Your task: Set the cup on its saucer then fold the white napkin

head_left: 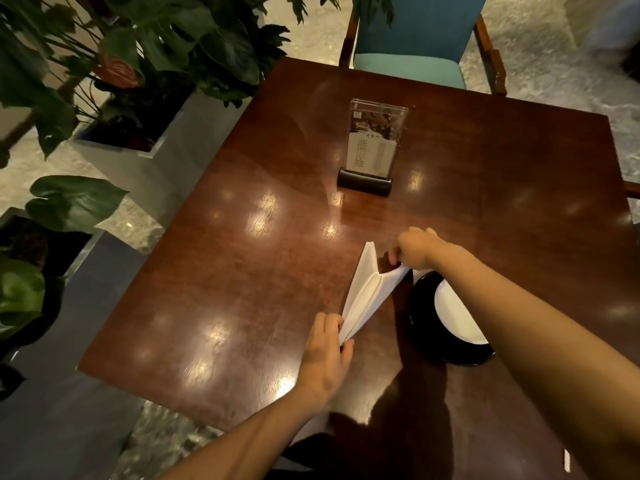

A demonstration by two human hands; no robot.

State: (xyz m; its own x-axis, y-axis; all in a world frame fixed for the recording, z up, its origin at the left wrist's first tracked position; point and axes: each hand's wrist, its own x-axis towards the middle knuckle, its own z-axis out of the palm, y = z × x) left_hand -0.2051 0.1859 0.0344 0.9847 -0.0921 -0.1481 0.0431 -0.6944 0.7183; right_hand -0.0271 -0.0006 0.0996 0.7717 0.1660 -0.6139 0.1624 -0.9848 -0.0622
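The white napkin [367, 293] is held between both hands just above the dark wooden table [242, 271], folded lengthwise into a long narrow shape. My left hand [327, 355] pinches its near end. My right hand [417, 251] grips its far end. To the right, a black saucer [420, 317] with a white inside lies under my right forearm, which hides much of it. I cannot make out a cup.
A clear menu stand [372, 147] on a black base stands at the table's middle back. A teal chair [415, 39] sits at the far side. Potted plants [104, 64] in planters line the left edge of the table.
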